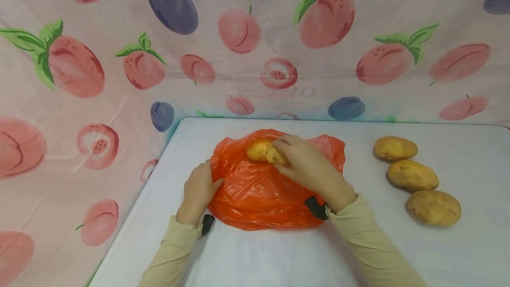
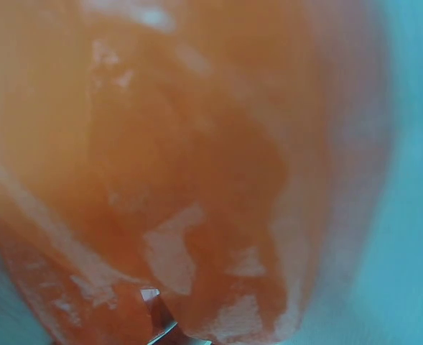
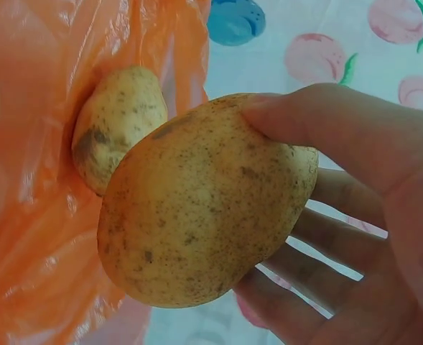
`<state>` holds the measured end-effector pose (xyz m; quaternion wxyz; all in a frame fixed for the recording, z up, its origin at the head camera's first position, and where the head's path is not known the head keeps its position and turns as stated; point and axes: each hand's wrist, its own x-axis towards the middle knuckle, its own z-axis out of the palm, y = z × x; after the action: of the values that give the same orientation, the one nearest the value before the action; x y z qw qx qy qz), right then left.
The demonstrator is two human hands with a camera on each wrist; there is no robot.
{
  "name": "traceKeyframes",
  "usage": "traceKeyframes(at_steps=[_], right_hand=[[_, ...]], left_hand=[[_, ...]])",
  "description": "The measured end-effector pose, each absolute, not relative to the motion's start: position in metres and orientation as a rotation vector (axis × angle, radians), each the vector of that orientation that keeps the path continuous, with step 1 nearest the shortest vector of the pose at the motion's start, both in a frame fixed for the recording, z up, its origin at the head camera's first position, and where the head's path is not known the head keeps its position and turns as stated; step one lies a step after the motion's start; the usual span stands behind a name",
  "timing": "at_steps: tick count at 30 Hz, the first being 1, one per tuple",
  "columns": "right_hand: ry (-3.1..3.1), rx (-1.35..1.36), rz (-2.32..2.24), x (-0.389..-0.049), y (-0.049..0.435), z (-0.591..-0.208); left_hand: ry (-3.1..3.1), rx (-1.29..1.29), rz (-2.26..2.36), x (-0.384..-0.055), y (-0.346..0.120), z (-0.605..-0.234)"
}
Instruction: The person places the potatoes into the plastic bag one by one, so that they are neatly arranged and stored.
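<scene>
An orange-red plastic bag [image 1: 255, 198] lies spread on the white table. My right hand [image 1: 304, 160] grips a potato [image 1: 276, 156] over the bag, thumb on one side and fingers on the other. Just beyond it, a second potato [image 1: 257, 150] rests against the bag's plastic. Seen from the right wrist, the held potato [image 3: 204, 208] is yellow with dark specks and overlaps the other potato [image 3: 121, 122]. My left hand [image 1: 198, 191] holds the bag's left edge, its thumb over the plastic. Orange plastic [image 2: 161, 144] fills most of the left wrist view, blurred.
Three more potatoes lie in a slanting row on the right of the table: a far one [image 1: 396, 148], a middle one [image 1: 412, 175] and a near one [image 1: 434, 208]. A fruit-printed cloth [image 1: 247, 79] hangs behind the table [image 1: 255, 260] and along its left side.
</scene>
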<state>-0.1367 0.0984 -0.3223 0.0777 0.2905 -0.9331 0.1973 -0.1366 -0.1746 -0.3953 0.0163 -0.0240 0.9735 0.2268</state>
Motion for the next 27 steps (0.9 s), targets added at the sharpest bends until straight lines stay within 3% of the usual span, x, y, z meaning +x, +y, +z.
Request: traceKeyframes(at_steps=[27], right_hand=[[-2.913, 0.928, 0.609, -0.142, 0.055, -0.343]], left_hand=[[3.032, -0.07, 0.694, -0.137, -0.175, -0.395]])
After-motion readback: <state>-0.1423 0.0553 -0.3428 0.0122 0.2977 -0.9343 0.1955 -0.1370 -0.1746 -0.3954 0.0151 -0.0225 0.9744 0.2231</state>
